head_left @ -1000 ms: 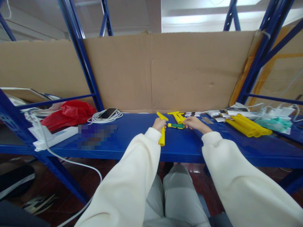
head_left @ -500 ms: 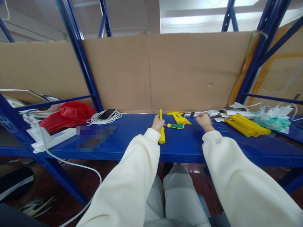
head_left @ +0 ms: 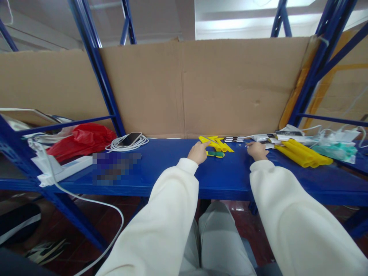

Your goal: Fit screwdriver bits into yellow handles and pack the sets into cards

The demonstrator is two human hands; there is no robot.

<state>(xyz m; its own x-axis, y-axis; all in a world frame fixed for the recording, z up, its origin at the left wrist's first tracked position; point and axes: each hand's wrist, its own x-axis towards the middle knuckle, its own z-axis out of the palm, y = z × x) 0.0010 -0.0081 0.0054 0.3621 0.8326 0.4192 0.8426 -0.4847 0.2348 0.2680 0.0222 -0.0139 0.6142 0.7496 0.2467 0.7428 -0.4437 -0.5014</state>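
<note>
My left hand (head_left: 197, 153) reaches to a row of yellow T-shaped tubes (head_left: 213, 144) on the blue bench. Its forefinger is stretched out against the nearest tube, and I see no firm grip round it. Just in front of these tubes lies a green and yellow screwdriver (head_left: 216, 154), its left end by my left hand. My right hand (head_left: 257, 151) is low over the bench to the right, fingertips pinched together. A tiny piece shows at those fingertips, too small to name. Close by are a few small bits (head_left: 240, 145) and white strips with black bands (head_left: 234, 139).
Yellow tubes (head_left: 303, 153) lie at the right beside white packets and a green plastic bag (head_left: 335, 150). On the left are a phone (head_left: 130, 139) on a coiled white cable, a red bag (head_left: 90, 138) and a white box-like strip (head_left: 71, 168). Cardboard (head_left: 224, 84) stands behind.
The yellow tube that my left hand held upright now lies beside the others, and that hand has moved right. My right hand has shifted slightly right, its fist loosened into a pinch.
</note>
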